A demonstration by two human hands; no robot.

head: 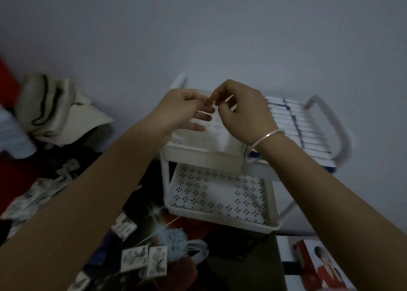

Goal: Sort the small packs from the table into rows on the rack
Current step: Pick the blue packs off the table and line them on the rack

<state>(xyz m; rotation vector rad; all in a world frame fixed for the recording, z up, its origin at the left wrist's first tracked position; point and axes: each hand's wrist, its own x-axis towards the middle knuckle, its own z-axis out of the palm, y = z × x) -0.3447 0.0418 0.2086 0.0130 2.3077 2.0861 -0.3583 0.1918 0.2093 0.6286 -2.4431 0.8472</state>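
Head view — packs (304, 128) rowed lengthwise across rack (220, 156).

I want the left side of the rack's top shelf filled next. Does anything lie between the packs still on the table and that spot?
Yes. Both hands, left hand and right hand, hold a pale bag over the top shelf's left side, covering it. Loose packs lie below on the table.

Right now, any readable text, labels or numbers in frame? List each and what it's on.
None legible; the frame is dim and blurred.
Packs in rows on the rack's top tier: blue-and-white edges, no print readable.
Loose packs on the table: grey pictures only, no words made out.
Red-and-white box at lower right: a printed picture of a person, text too blurred.
White piece under both hands: faint dark marks, unreadable.
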